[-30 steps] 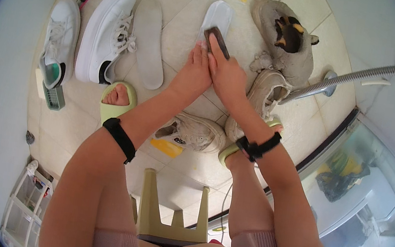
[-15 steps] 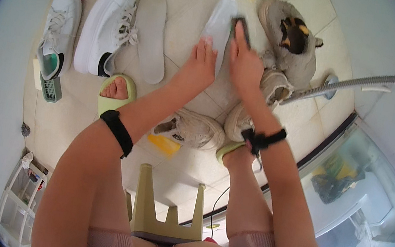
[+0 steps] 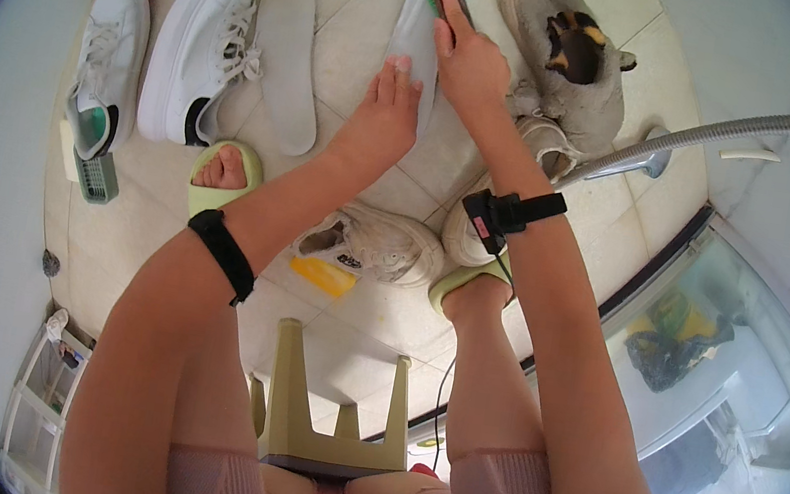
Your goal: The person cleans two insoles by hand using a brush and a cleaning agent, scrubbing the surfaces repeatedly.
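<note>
- Pale tiled floor (image 3: 354, 49) bears the white insole (image 3: 410, 29), left of a grey slipper (image 3: 592, 103).
- Left hand (image 3: 386, 112) lies flat on its near part, fingers extended, gripping nothing.
- Right hand (image 3: 474, 68) closes around a dark brush (image 3: 452, 4) at its far end.
- Too little left-hand pressure could let it skid (smooth tile hardly helps).

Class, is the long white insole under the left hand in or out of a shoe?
Out: the long white insole lies on the beige tiled floor, visible along both edges.
</note>
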Motion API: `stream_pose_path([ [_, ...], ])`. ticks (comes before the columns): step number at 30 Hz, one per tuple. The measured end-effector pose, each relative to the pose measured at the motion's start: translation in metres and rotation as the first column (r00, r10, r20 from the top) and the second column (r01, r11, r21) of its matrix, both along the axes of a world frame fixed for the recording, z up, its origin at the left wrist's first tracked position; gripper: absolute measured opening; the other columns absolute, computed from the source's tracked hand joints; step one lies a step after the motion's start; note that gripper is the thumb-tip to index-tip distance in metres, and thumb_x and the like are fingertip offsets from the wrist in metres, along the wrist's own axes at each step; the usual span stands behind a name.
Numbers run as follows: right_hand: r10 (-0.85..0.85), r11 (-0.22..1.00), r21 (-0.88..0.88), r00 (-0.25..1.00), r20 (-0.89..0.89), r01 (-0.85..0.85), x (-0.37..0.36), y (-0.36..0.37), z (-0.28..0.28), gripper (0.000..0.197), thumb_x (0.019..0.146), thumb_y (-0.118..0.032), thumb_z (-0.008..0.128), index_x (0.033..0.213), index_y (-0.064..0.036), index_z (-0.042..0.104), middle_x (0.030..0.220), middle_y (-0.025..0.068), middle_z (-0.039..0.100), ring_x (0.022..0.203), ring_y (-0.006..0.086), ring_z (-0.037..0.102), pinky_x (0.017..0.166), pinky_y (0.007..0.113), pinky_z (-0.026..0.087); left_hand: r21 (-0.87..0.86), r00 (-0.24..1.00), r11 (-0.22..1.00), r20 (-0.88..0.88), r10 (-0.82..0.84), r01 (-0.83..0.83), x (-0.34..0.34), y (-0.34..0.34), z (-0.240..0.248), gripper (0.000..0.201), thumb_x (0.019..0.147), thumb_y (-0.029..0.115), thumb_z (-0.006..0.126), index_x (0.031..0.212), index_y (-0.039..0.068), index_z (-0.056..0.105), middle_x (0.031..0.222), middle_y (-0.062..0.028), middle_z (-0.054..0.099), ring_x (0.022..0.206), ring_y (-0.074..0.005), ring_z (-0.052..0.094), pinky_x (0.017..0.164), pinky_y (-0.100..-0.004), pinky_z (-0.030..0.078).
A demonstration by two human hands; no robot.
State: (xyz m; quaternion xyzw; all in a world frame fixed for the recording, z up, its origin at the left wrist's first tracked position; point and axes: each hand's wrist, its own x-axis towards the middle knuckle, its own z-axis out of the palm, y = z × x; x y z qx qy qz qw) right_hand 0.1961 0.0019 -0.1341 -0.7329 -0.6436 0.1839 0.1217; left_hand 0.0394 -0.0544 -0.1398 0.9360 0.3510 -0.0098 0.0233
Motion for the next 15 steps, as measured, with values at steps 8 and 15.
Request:
stream_pose_path([
  [8, 0.028, 0.985, -0.162, 0.982, -0.185, -0.058, -0.014, -0.081, -0.002, 0.053, 0.103, -0.041, 0.049, 0.154, -0.0385, 0.035, 0.082, 0.024, 0.066, 0.069, 0.0436, 0.067, 0.059, 0.052, 0.053, -0.087, 0.987, 0.996, -0.154, -0.033, 0.02, -0.015, -0.002, -0.003, 0.055, 0.086, 0.012, 0.06, 0.134, -0.012, 0.051, 0.143, -0.0387, 0.042, 0.137, -0.05, 0.04, 0.112, -0.0481, 0.042],
  [15, -0.039, 0.999, -0.029, 0.995, -0.096, 0.036, -0.013, -0.015, 0.0, 0.049, 0.101, -0.032, 0.053, 0.149, -0.0302, 0.045, 0.076, 0.024, 0.066, 0.069, 0.0432, 0.065, 0.061, 0.052, 0.051, -0.029, 0.994, 1.0, -0.11, -0.013, 0.01, -0.01, -0.001, -0.003, 0.06, 0.087, 0.012, 0.059, 0.14, -0.012, 0.045, 0.145, -0.0379, 0.039, 0.138, -0.0499, 0.039, 0.112, -0.0449, 0.042],
])
